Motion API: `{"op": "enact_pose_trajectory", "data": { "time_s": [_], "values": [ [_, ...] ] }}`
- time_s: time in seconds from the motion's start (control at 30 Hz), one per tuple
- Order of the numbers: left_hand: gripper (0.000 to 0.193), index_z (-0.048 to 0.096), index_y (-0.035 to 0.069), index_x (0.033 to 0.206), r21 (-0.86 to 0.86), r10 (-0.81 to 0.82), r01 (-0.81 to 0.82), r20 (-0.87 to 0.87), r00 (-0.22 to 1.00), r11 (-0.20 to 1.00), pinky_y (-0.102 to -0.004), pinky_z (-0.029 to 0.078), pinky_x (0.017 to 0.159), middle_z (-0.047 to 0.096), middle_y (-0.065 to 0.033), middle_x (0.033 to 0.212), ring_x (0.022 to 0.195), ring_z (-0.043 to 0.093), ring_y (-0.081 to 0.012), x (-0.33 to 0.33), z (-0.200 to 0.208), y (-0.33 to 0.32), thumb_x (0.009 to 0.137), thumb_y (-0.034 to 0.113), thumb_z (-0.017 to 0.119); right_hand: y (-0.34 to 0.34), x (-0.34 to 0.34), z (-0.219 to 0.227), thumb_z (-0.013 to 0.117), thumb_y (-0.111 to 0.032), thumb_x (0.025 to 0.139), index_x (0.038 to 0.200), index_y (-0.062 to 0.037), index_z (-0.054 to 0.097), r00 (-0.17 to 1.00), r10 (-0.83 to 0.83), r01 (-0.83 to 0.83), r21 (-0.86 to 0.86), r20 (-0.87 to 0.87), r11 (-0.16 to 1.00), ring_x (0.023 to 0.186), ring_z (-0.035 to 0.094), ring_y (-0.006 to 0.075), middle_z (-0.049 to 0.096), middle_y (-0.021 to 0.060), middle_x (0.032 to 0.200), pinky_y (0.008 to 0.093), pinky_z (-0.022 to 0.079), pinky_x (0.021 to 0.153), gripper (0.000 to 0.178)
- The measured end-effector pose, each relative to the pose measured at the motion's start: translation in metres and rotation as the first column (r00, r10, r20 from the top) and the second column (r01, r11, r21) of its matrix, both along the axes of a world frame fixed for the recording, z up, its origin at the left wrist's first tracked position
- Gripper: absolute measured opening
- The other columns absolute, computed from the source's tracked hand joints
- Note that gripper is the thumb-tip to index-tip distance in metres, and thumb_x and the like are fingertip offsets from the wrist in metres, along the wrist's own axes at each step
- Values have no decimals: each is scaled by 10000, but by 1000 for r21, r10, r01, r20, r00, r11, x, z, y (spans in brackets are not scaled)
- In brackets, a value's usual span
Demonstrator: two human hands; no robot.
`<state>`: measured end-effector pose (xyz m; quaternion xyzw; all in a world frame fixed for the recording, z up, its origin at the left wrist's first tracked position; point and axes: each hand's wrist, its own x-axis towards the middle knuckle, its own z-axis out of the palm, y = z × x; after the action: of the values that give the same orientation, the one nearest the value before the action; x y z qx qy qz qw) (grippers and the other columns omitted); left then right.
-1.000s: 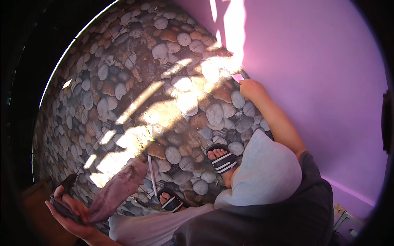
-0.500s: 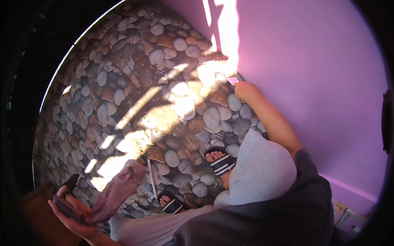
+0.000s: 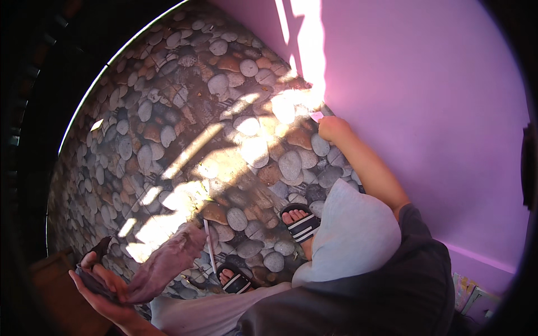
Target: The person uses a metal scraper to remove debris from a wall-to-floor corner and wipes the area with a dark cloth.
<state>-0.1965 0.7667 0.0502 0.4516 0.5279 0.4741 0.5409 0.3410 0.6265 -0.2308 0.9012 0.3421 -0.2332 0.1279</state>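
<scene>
A crumpled mauve cloth hangs from my left hand at the lower left. The fingers are bent round one end of it, and the rest trails out over the floor. My right arm reaches forward along the pink-purple wall. Close to the foot of that wall, my right hand is closed on a small flat pink piece, whose tip sticks out beyond the fingers. What kind of thing it is, I cannot make out. My fist hides its other end.
The floor has a pebble pattern, crossed by bright sunlight. A thin white strip lies beside my left sandal; my right sandal is farther ahead. A brown wooden thing stands at lower left, and a box-like thing at lower right.
The cloth in my left hand has swung slightly to the right. My right hand and the pink piece have moved a little nearer to me along the wall. The view has shifted slightly.
</scene>
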Motion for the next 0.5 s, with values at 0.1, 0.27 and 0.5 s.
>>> {"op": "enact_pose_trajectory", "data": {
  "time_s": [0.1, 0.27, 0.5],
  "values": [
    [607, 527, -30, 1106, -29, 107, -107, -14, 994, 994, -231, 180, 268, 301, 12, 476, 295, 193, -95, 13, 8, -2, 1032, 511, 261, 3, 10, -7, 476, -121, 858, 1138, -97, 677, 999, 29, -30, 68, 19, 997, 1032, 655, 329, 674, 155, 1131, 455, 522, 868, 346],
    [609, 530, -27, 1098, -16, 70, -69, 5, 998, 997, -230, 177, 269, 304, 10, 475, 294, 193, -97, 4, 8, -1, 1029, 518, 264, 9, 6, -3, 462, -130, 871, 1162, -101, 670, 999, 22, -22, -27, -26, 999, 1034, 654, 327, 672, 153, 1142, 457, 519, 874, 359],
    [570, 533, -11, 1137, -26, 22, -23, -15, 1000, 999, -224, 201, 281, 311, 17, 501, 314, 225, -79, 3, 3, -2, 1035, 491, 284, -10, 12, -24, 461, -152, 876, 1164, -91, 666, 999, 40, -40, 0, -21, 999, 1015, 658, 329, 672, 175, 1123, 456, 517, 866, 359]
  ]
}}
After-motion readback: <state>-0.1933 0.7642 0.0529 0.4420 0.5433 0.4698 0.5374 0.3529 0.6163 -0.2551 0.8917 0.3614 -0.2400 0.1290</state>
